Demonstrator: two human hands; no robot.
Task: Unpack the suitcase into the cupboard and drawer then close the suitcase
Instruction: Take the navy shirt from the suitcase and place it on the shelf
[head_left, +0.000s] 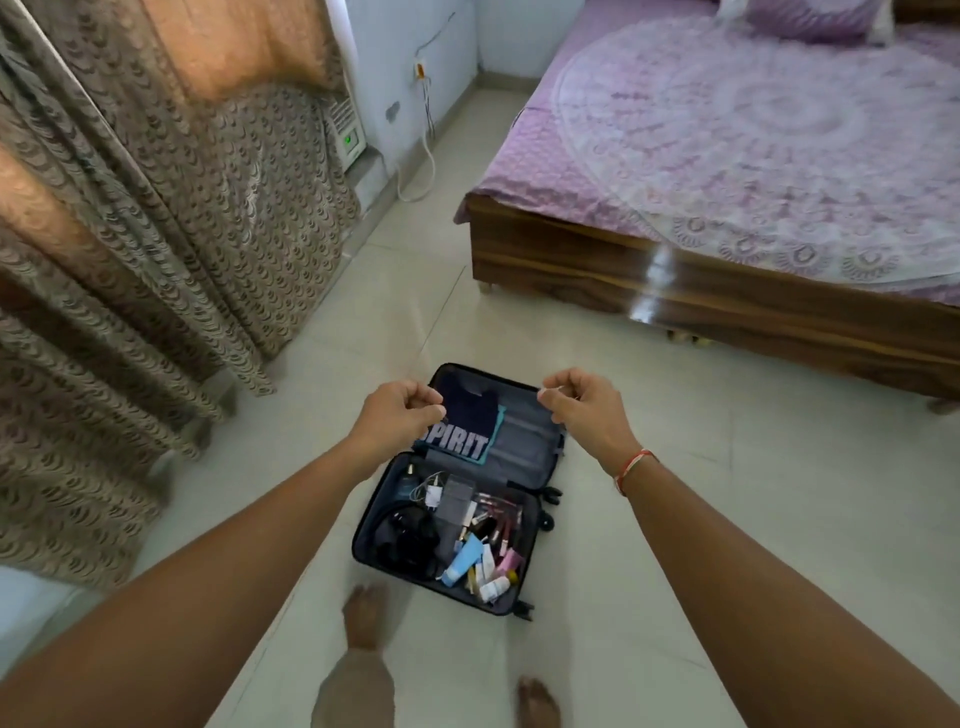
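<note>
On the tiled floor, between the bed and the curtain, the suitcase lies fully open with both halves flat.

Far half: a stack of folded clothes occupies the left portion. The top item is a dark navy T-shirt bearing the printed word "SPIRIT" in pale capitals. A teal garment shows at the stack's right edge beneath it. The right portion of this half shows only grey lining.

Near half: loose small items. A black tangle, apparently headphones or cable, sits at the left. A white charger plug and a grey box lie near the hinge line. Toward the right are a light-blue tube, a white tube and several slim pink cosmetic sticks. Labels on these are too small to read.

Left hand and right hand are raised above the far half, fingers curled inward, grasping nothing visible. The right wrist carries a red-and-white thread band.

Two bare feet stand on the floor at the suitcase's near edge.
</note>
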